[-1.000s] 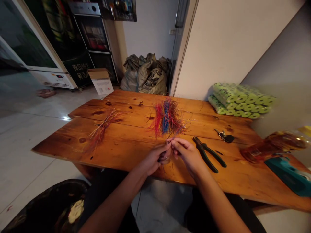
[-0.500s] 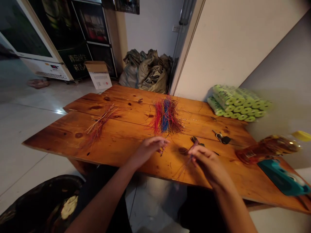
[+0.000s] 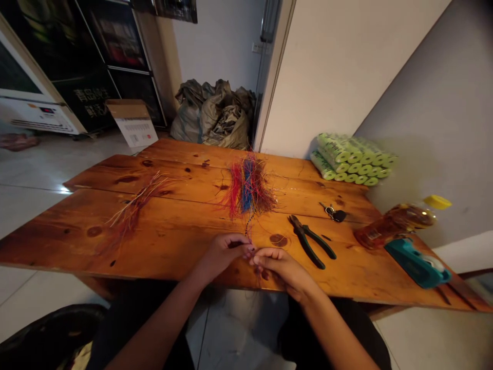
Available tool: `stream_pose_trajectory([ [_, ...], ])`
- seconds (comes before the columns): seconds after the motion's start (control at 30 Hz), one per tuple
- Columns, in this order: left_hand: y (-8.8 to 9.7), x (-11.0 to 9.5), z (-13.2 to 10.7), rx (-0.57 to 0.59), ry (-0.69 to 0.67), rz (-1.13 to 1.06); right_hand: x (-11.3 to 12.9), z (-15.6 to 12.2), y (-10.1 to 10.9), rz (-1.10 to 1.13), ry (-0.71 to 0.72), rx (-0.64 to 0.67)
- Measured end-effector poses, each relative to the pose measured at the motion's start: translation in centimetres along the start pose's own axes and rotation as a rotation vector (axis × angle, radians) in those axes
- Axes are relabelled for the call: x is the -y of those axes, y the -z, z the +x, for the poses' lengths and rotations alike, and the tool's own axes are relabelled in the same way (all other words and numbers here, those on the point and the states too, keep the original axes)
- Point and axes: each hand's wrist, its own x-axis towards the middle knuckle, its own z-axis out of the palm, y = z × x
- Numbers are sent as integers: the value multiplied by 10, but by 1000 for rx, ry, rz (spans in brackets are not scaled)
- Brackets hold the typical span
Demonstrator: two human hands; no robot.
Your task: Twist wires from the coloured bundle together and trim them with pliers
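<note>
My left hand (image 3: 227, 257) is closed in a pinch on a thin, dark-and-light patterned braided cord (image 3: 249, 224), which runs up from the fingers toward a bundle of strands. Against its fingertips, my right hand (image 3: 285, 267) is also closed, pinching fine loose strands that hang below the fingers. How the strands meet the cord is hidden by the fingertips. Beyond both hands lies the bundle of thin red, blue and brown strands (image 3: 248, 187). Pliers with dark green handles (image 3: 311, 240) rest to the right of my right hand, jaws pointing away.
The wooden table (image 3: 185, 226) carries a looser bunch of strands (image 3: 140, 205) at left. On the right are keys (image 3: 335, 213), an amber bottle (image 3: 393, 223), a teal tape dispenser (image 3: 418, 264) and stacked green-wrapped rolls (image 3: 352, 159). A black bin (image 3: 50, 334) stands lower left.
My right hand has moved left with its strands to meet my left hand at the cord, uncovering the pliers. The whole view has shifted somewhat to the right.
</note>
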Motion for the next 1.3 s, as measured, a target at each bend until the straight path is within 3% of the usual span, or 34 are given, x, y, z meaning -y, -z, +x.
stream_pose_trajectory([
  [0.1, -1, 3, 0, -132, -50, 5, -7, 6, -2, 37, 47, -52],
  [0.27, -1, 3, -2, 7, 24, 22, -19, 8, -3, 41, 51, -47],
  [0.33, 1, 2, 0, -32, -14, 11, -17, 10, 1, -90, 131, -106],
  [0.5, 17, 0, 6, -262, -45, -144, 5, 34, 29, -863, 539, -457],
  [0.6, 24, -2, 9, -312, -20, -165, 23, 53, 46, -1333, 484, -452],
  [0.7, 26, -2, 11, -318, -3, -160, 34, 66, 51, -1777, 374, -364],
  [0.8, 26, -1, 13, -313, -1, -175, 37, 71, 48, -1963, 343, -269],
  [1.0, 23, -1, 13, -293, 24, -185, 43, 75, 38, -1998, 329, -184],
  [1.07, 21, -2, 12, -285, 18, -173, 45, 68, 32, -1977, 338, -244],
  [1.13, 18, -3, 11, -268, -1, -168, 46, 57, 25, -1818, 389, -401],
  [1.2, 15, -3, 10, -246, -20, -172, 42, 45, 18, -1512, 452, -529],
  [1.3, 12, -2, 10, -238, -47, -184, 32, 35, 12, -1120, 501, -502],
])
